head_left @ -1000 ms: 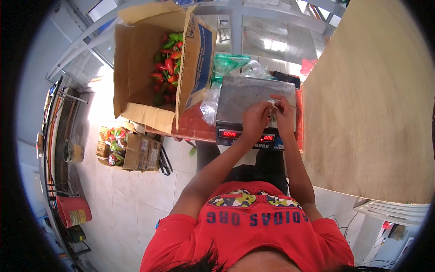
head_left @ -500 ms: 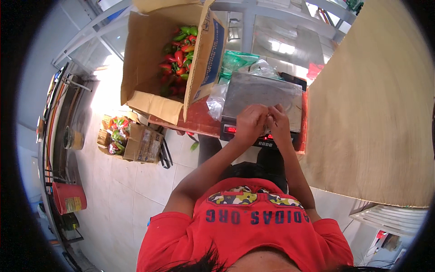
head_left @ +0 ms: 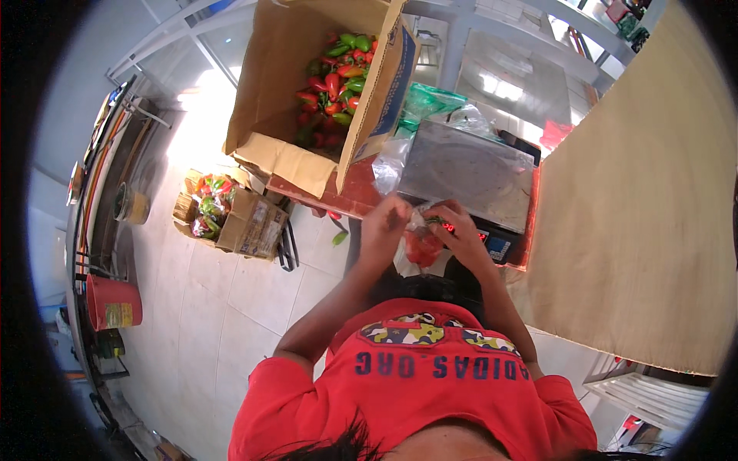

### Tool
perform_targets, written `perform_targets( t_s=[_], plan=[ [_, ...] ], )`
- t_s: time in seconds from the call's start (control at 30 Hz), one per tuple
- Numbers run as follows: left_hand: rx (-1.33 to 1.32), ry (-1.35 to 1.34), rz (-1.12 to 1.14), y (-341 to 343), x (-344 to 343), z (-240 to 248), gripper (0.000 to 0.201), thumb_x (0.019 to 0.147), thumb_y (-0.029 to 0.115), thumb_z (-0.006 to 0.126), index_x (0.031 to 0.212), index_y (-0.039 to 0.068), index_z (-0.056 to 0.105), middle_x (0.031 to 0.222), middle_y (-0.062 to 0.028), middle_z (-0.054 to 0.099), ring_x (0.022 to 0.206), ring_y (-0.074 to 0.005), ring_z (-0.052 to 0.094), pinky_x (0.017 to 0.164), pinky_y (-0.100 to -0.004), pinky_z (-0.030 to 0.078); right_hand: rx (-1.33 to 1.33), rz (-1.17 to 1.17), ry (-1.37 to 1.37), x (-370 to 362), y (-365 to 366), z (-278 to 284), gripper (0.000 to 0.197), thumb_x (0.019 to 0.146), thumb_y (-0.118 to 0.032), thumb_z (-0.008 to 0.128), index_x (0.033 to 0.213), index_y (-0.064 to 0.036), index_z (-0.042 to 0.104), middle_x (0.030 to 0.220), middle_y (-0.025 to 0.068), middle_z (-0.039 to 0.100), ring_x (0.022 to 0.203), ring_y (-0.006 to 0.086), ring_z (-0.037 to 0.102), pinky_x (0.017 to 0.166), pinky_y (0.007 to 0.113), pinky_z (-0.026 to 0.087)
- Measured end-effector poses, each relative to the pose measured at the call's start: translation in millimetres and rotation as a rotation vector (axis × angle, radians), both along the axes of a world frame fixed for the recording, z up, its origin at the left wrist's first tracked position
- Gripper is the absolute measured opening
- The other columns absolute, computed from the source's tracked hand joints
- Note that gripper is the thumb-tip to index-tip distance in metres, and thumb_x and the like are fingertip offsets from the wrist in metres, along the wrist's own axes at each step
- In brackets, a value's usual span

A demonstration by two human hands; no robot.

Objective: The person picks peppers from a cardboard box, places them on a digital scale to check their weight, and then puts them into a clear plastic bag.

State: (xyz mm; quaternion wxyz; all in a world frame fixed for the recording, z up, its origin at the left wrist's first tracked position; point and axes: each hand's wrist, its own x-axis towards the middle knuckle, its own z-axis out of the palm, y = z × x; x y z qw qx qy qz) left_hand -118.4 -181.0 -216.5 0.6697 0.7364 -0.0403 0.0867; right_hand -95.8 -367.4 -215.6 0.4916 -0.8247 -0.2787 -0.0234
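Observation:
A small clear plastic bag of red peppers (head_left: pixel 422 249) hangs between my hands, in front of the scale's near edge. My right hand (head_left: pixel 460 234) is closed on the gathered neck of the bag. Beside the neck, my left hand (head_left: pixel 384 227) has its fingers pinched together, seemingly on the bag's twisted top; the exact grip is hard to make out. Just beyond my hands is a digital scale (head_left: pixel 469 169) with a bare metal plate and lit red digits, partly covered by my right hand.
An open cardboard box (head_left: pixel 265 84) of red and green peppers (head_left: pixel 334 86) stands on the red table (head_left: pixel 361 192). Clear and green plastic bags (head_left: pixel 430 100) lie behind the scale. A smaller carton (head_left: pixel 254 223) of bagged peppers is on the floor. A tall tan board (head_left: pixel 630 200) rises at right.
My hands have come back off the scale toward me and moved apart a little. The bag of red peppers, hidden before, now shows between them. The view has shifted slightly.

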Motion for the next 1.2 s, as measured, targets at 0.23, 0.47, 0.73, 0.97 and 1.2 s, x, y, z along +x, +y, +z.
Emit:
perform_targets(
  t_s=[0.23,0.47,0.73,0.97,1.2],
  plan=[
    [-0.006,0.063,0.075,141.3,-37.5,-47.4,0.017,0.077,-0.01,0.056,0.081,0.005,0.049,0.08,-0.0035,0.054,0.077,-0.0132,0.055,0.071,-0.028,0.049,0.135,-0.26,0.264,19.2,-76.2,0.3,0.022,0.091,-0.014,0.053,0.108,-0.0019,0.06,0.103,0.0063,0.058,0.089,0.0136,0.057,0.08,0.027,0.046],
    [0.305,-0.045,0.657,376.0,-59.3,-78.9,0.008,0.076,0.001,0.061,0.081,0.004,0.056,0.074,-0.0055,0.061,0.069,-0.014,0.06,0.061,-0.0308,0.049,0.358,-0.458,0.429,16.2,-122.7,-7.7,0.02,0.092,-0.015,0.053,0.104,-0.0011,0.061,0.096,0.0048,0.063,0.08,0.0127,0.06,0.075,0.026,0.048],
    [0.888,0.044,1.038,495.3,-48.8,-137.2,0.015,0.078,0.006,0.062,0.093,0.003,0.063,0.083,-0.0148,0.065,0.081,-0.0287,0.066,0.068,-0.0389,0.051,0.365,-0.512,0.464,10.3,-124.3,-16.1,0.018,0.092,-0.015,0.054,0.102,-0.0022,0.061,0.096,0.0044,0.062,0.08,0.0117,0.059,0.075,0.025,0.049],
    [0.576,0.068,0.786,401.1,-58.0,-255.7,0.019,0.081,0.013,0.056,0.094,0.005,0.067,0.09,-0.012,0.068,0.084,-0.0203,0.064,0.075,-0.0332,0.049,0.416,-0.424,0.491,20.3,-106.2,-11.3,0.017,0.092,-0.012,0.053,0.103,-0.0026,0.062,0.094,0.0038,0.062,0.079,0.0104,0.06,0.072,0.024,0.047],
    [0.015,0.082,0.201,82.8,60.5,-166.9,0.028,0.09,0.02,0.06,0.108,-0.001,0.062,0.098,-0.0142,0.066,0.088,-0.017,0.062,0.081,-0.0296,0.047,0.394,-0.437,0.447,16.0,-113.2,-13.8,0.017,0.092,-0.014,0.055,0.103,-0.003,0.061,0.095,0.0038,0.062,0.084,0.011,0.059,0.074,0.024,0.049]
  ],
)
